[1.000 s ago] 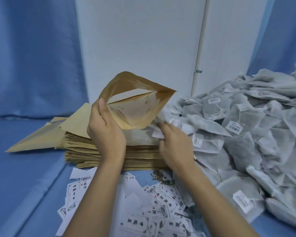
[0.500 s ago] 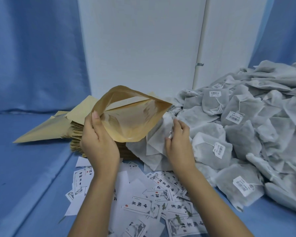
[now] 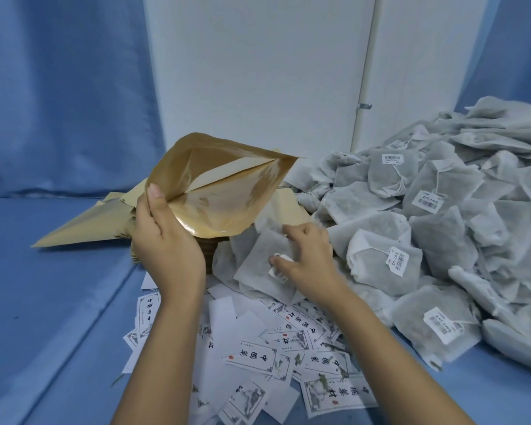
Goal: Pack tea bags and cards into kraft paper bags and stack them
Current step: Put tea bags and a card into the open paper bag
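My left hand [image 3: 166, 250] holds one kraft paper bag [image 3: 218, 191] up above the middle of the counter [image 3: 59, 302]. The grip is closed on the bag's left corner, with the thumb laid along the near lip and the fingers wrapped behind. The bag's mouth is spread wide and faces back toward me. The line of the opening runs from low at my thumb to high at the far right corner, and the bag's length points away toward the back edge, so its bottom is hidden. My right hand [image 3: 307, 259] is just right of and below that mouth. Its fingers are curled over one flat white tea bag [image 3: 258, 265], with the thumb near the bag's small white tag. The hand is blurred, so I cannot tell exactly where the fingertips press. This tea bag lies tilted, one corner pointing up toward the open mouth without touching it. Behind my left hand, toward the back edge, is a stack of flat kraft bags [image 3: 98, 222], its top ones fanned out to the left. The heap of tea bags [image 3: 442, 228] fills the right side up to the back right corner, too many to count. Printed cards [image 3: 288, 348] are scattered along the near edge between my forearms, also beyond counting.
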